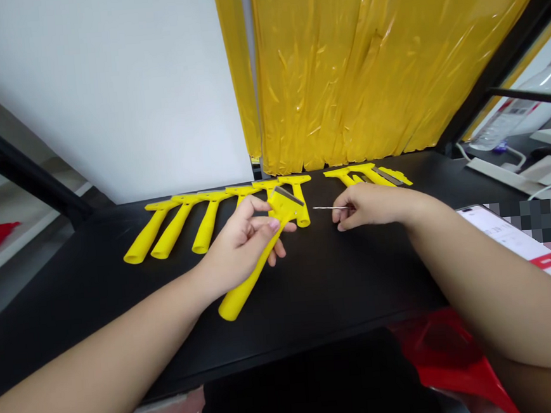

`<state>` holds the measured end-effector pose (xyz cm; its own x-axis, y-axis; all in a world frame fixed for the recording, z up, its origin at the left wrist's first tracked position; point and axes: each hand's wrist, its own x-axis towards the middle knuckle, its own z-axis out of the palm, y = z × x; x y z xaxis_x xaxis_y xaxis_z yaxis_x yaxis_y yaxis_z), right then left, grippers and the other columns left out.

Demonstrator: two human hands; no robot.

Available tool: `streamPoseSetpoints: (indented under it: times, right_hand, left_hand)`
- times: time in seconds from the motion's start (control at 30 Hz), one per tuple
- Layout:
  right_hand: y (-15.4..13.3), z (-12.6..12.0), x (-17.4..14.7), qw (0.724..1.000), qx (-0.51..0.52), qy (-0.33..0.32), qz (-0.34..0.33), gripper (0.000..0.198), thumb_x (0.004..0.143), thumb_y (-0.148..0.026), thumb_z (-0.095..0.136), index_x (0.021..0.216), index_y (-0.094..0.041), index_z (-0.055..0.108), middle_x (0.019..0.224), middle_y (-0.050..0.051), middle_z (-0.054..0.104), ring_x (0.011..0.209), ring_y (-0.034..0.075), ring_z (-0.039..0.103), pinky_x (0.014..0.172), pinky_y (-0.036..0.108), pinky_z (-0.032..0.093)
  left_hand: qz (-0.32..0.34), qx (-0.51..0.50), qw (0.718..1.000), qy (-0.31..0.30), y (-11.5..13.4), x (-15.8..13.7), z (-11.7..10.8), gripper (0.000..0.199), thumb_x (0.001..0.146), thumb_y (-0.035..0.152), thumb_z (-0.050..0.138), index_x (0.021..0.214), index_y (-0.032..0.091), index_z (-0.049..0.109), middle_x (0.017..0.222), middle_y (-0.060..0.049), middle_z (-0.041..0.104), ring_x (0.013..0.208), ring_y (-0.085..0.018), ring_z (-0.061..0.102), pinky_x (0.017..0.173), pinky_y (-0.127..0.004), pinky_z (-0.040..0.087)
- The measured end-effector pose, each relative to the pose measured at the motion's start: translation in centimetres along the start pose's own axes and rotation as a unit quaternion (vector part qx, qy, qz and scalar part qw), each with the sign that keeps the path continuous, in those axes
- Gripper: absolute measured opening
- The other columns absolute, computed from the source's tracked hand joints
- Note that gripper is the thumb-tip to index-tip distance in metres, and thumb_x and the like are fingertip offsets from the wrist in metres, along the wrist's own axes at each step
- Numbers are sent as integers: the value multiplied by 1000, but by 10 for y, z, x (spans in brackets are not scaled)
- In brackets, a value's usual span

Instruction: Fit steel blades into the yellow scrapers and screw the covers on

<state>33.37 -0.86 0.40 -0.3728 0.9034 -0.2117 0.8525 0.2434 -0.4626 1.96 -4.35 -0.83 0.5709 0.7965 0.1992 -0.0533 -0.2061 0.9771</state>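
My left hand (240,244) grips a yellow plastic scraper (248,285), its hollow handle slanting down to the left. A metal blade edge shows along the head of this scraper. In my right hand (359,206) is a thin metal rod (326,207), like a screwdriver shaft; its other end is hidden in the fingers. The rod points left at the scraper head, and a gap separates them. Behind my left hand several similar yellow scrapers (175,230) lie in a row. Beyond my right hand are more yellow scraper pieces (378,174), partly covered by it.
The black tabletop (339,284) ends in a front edge towards me. A white panel (153,101) and yellow plastic sheeting (341,68) stand at the back. To the right are a phone (501,233) and a clear bottle (518,108). Red plastic (454,358) hangs below the edge.
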Motion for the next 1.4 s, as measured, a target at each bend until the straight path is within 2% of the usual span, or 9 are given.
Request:
streamPoseSetpoints:
  times: [0.13,0.23,0.33,0.4,0.53,0.63,0.9,1.17,1.4]
  right_hand:
    - [-8,4,2,998,-55,18,10,7,76,-25,80,71,-23,77,70,3,72,63,19,61,60,32,41]
    - [-10,2,1,998,-47,32,-4,8,78,-24,79,71,-22,75,72,3,71,65,18,60,61,32,40]
    - [-15,0,-1,990,80,104,-60,16,84,-35,78,80,-21,73,76,2,69,69,17,58,65,31,42]
    - [-25,3,-3,961,210,136,-117,26,86,-45,78,85,-20,71,77,1,65,69,16,56,66,30,43]
    - [-49,18,-2,907,349,91,-218,24,86,-41,81,88,-19,72,77,-1,60,71,13,53,69,29,45]
    - [-56,31,5,897,359,53,-254,16,87,-32,80,90,-18,74,82,0,63,76,14,57,74,29,48]
    - [-48,35,14,915,335,-4,-227,16,87,-31,80,94,-17,76,94,3,71,86,16,65,86,33,52]
    - [-46,39,16,897,396,-68,-186,21,84,-31,83,92,-16,71,90,1,72,83,14,66,83,30,52]
    - [-47,40,15,905,378,-59,-183,23,83,-28,83,93,-18,64,85,-3,62,78,12,57,76,28,48]
  left_hand:
    - [-100,-107,989,5,2,3,4,25,104,34,62,109,23,40,108,-11,80,69,-14,74,57,-24,55]
    - [-162,-142,977,7,2,4,5,24,103,32,64,110,22,43,111,-15,80,69,-14,74,58,-23,54]
    - [-202,-157,967,-9,-1,6,5,23,103,34,65,110,22,46,114,-16,80,67,-14,74,57,-23,52]
    - [-222,-165,960,-36,-3,6,5,24,103,35,66,110,21,47,114,-18,80,65,-13,72,54,-22,49]
    - [-254,-181,947,-82,-6,6,8,26,102,35,67,111,20,47,113,-20,80,62,-12,70,51,-21,45]
    - [-260,-183,943,-100,-8,5,11,25,103,34,65,112,20,47,112,-19,79,61,-11,69,51,-20,46]
    - [-258,-169,945,-112,-12,5,13,26,102,36,66,114,20,50,100,-11,78,58,-10,68,50,-21,45]
    - [-277,-123,942,-146,-18,7,7,25,105,39,58,118,19,49,73,-5,74,50,-10,63,53,-20,47]
    - [-275,-168,940,-114,-18,5,12,24,99,29,68,115,17,55,103,-5,65,79,-20,79,60,-24,57]
